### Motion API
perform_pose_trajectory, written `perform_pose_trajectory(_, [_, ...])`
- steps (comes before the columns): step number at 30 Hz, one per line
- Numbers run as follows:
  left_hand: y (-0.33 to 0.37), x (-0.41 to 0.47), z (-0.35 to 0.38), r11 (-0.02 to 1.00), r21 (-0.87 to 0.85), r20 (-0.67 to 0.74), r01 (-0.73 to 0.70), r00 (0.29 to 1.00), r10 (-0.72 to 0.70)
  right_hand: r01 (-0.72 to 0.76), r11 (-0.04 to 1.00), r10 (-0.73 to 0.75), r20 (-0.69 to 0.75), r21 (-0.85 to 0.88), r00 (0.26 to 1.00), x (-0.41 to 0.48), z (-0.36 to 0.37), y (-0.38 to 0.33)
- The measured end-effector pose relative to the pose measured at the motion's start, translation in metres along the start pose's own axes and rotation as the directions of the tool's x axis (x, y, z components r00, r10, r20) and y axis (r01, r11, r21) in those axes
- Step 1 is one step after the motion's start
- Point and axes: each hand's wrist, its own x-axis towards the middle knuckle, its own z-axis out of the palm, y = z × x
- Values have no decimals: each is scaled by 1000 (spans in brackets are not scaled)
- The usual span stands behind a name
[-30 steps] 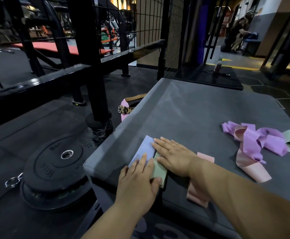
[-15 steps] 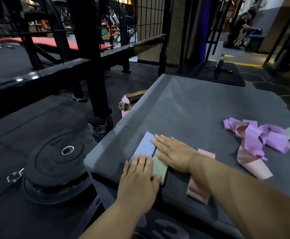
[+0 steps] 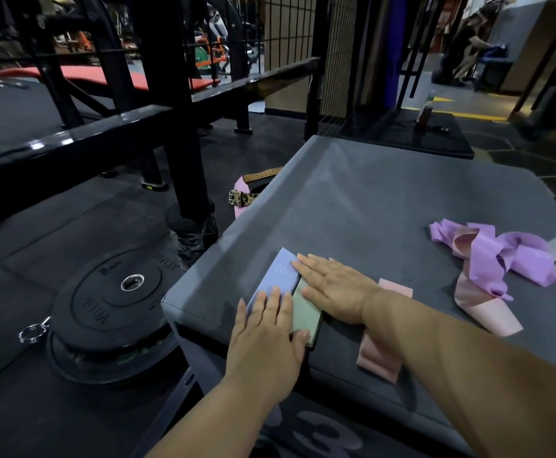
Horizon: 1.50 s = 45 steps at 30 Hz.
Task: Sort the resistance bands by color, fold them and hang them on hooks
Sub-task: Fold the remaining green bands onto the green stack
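I observe left hand point(image 3: 263, 338) flat on folded blue band point(image 3: 275, 276); right hand point(image 3: 331, 287) flat on green band point(image 3: 306, 314); neither grips anything

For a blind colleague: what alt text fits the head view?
Left hand and right hand press flat on a folded blue band and a folded green band, side by side at the near corner of a grey padded box. A folded pink band lies under the right forearm; a tangle of loose bands lies farther right.
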Motion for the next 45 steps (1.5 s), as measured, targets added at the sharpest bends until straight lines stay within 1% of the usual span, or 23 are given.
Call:
perform_pose_trajectory(3, [1, 0, -1, 996, -74, -5, 44, 999, -44, -2, 1000, 2, 8, -28, 1000, -1, -2, -2])
perform_pose_trajectory(5, [1, 1, -3, 999, -28, -32, 19, 999, -20, -9, 998, 10, 8, -60, 1000, -1, -2, -4])
perform_pose_trajectory(7, [0, 3, -6, 999, -51, -15, 20, 1000, -20, -23, 995, 25, 22, -94, 999, -1, -5, -5])
perform_pose_trajectory(10, [1, 4, -12, 996, -83, -42, 36, 998, -40, -38, 992, 44, 50, -119, 998, -2, -10, -7])
perform_pose_trajectory(14, [4, 5, -21, 984, -172, -20, 37, 999, -41, -51, 999, 51, 36, 3, 998, -7, -20, -8])
perform_pose_trajectory(16, [5, 5, -27, 975, -220, -35, 34, 998, -43, -46, 999, 45, 18, 27, 999, -9, -23, -10])
perform_pose_trajectory(19, [6, 3, -34, 973, -225, -40, 46, 998, -56, -49, 997, 49, -10, 61, 999, -15, -29, -14])
perform_pose_trajectory(21, [7, 2, -37, 980, -191, -38, 46, 998, -54, -58, 993, 63, -45, 103, 997, -24, -35, -14])
perform_pose_trajectory(26, [14, 2, -48, 984, -164, -30, 69, 997, -75, -108, 981, 136, -168, 162, 976, -64, -40, 4])
perform_pose_trajectory(29, [21, 4, -55, 986, -150, -53, 72, 995, -80, -173, 967, 213, -221, 189, 952, -106, -33, 25])
perform_pose_trajectory(31, [30, 4, -60, 986, -155, -65, 58, 996, -68, -231, 949, 284, -264, 212, 922, -138, -24, 41])
perform_pose_trajectory(34, [56, 7, -64, 984, -176, -83, -6, 997, -9, -392, 889, 449, -284, 235, 847, -185, -3, 72])
perform_pose_trajectory(37, [98, 11, -61, 968, -203, -76, -150, 988, 137, -501, 808, 578, -254, 311, 775, -219, 10, 97])
perform_pose_trajectory(39, [131, 15, -56, 945, -219, -66, -243, 970, 234, -568, 764, 636, -207, 306, 743, -236, 17, 109])
perform_pose_trajectory(40, [149, 19, -53, 932, -228, -62, -281, 960, 274, -589, 752, 650, -186, 294, 737, -242, 19, 115])
perform_pose_trajectory(42, [184, 27, -45, 908, -242, -43, -342, 939, 342, -598, 755, 645, -137, 267, 752, -251, 23, 125])
perform_pose_trajectory(45, [226, 38, -34, 881, -276, -33, -385, 920, 391, -567, 783, 610, -138, 256, 780, -258, 25, 137])
